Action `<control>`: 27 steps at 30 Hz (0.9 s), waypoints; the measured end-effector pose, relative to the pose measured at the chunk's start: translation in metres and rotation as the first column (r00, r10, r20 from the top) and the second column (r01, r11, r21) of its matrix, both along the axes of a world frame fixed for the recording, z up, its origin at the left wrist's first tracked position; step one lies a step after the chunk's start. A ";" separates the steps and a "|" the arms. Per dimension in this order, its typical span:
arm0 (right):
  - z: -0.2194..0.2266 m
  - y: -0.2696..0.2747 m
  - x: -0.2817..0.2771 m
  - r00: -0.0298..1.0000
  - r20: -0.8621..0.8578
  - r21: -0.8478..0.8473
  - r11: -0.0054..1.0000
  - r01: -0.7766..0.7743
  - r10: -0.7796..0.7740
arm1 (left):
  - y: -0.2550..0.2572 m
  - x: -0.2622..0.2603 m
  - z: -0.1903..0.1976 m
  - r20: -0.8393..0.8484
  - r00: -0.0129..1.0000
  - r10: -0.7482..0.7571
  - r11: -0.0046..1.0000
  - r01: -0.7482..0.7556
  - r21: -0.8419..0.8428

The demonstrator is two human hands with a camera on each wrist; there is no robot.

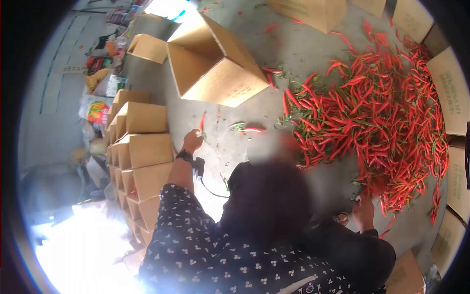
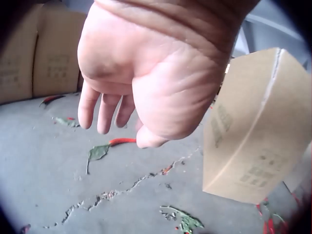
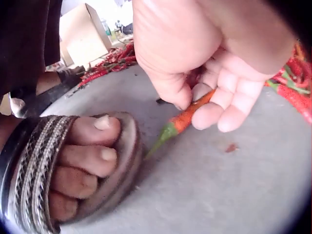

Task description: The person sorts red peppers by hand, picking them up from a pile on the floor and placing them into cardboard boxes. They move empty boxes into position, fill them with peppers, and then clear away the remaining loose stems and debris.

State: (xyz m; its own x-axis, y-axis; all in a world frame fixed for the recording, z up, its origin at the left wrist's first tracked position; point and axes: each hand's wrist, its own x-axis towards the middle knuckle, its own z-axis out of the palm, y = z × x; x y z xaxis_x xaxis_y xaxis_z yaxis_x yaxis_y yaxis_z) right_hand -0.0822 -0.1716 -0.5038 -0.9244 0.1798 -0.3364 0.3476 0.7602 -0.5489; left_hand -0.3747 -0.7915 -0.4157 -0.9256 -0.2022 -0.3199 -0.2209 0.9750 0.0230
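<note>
- You're pinching an orange-red chilli (image 3: pixel 183 120) in your right hand (image 3: pixel 195 53), thumb and fingers closing round its red body, and its green stalk (image 3: pixel 163 139) is pointing down towards the sandalled foot (image 3: pixel 85 158).
- That piece is sitting near and right in the scene, just above the floor (image 3: pixel 234 185), beside the near edge of the big chilli pile (image 1: pixel 362 112).
- Over on the left, your left hand (image 1: pixel 192 140) is reaching down to a red chilli (image 1: pixel 202 120) with a leaf (image 2: pixel 99 152) by it; the thumb is hiding one end, so whether you're pinching it, I cannot tell.
- The open carton (image 1: pixel 232 81) is standing at the far side, left of the pile, and the cardboard boxes (image 1: pixel 149 152) are lining the left.
- For handling, you're probably dealing with something very light: springy rather than stiff, its smooth skin perhaps slipping a little under dry fingertips.
- A gentle pinch on the firm body, just below the stalk, is looking like the best hold; squeezing hard risks bruising or splitting the skin, and tugging the stalk risks snapping it.
</note>
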 end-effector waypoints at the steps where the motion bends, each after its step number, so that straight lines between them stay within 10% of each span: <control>1: 0.006 0.006 0.005 0.999 -0.032 -0.047 0.999 0.014 -0.016 | -0.002 -0.004 -0.019 -0.089 0.995 0.037 0.999 -0.040 -0.029; 8: 0.059 0.026 0.014 0.978 0.045 -0.019 0.979 0.203 -0.202 | -0.027 -0.063 -0.105 -0.079 0.975 0.206 0.977 -0.209 -0.034; 11: 0.073 0.034 0.001 0.981 0.012 0.100 0.976 0.193 -0.195 | 0.012 -0.065 -0.082 -0.059 0.900 0.433 0.899 -0.435 -0.040; 14: 0.086 0.035 -0.026 0.982 0.085 0.132 0.979 0.155 -0.167 | 0.022 -0.045 -0.110 -0.346 0.937 -0.048 0.994 0.080 0.079; 17: 0.092 0.035 -0.045 0.982 0.150 0.177 0.980 0.091 -0.118 | 0.104 -0.019 -0.087 -0.123 0.992 0.025 0.868 0.040 0.495; 19: 0.088 0.034 -0.047 0.980 0.157 0.191 0.978 0.088 -0.119 | 0.161 -0.004 -0.103 0.128 0.969 -0.212 0.615 0.031 0.788; 20: 0.090 0.031 -0.050 0.981 0.150 0.199 0.976 0.091 -0.122 | 0.196 0.001 -0.102 0.205 0.957 -0.205 0.334 -0.128 0.934; 24: 0.120 0.012 -0.051 0.952 0.289 0.200 0.979 0.042 -0.100 | 0.310 -0.080 -0.043 -0.221 0.831 -0.511 0.510 0.500 0.700; 27: 0.139 0.006 -0.050 0.944 0.262 0.168 0.973 0.160 -0.201 | 0.315 -0.146 -0.051 -0.273 0.617 -0.738 0.674 0.691 -0.261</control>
State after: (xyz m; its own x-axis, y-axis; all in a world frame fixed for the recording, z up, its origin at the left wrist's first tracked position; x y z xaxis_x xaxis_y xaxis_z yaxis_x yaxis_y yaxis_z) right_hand -0.1318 -0.1651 -0.3647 -0.7470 0.3996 -0.5313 0.6081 0.7337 -0.3032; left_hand -0.5205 -0.4766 -0.4666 -0.8310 0.5562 0.0095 0.5465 0.8195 -0.1727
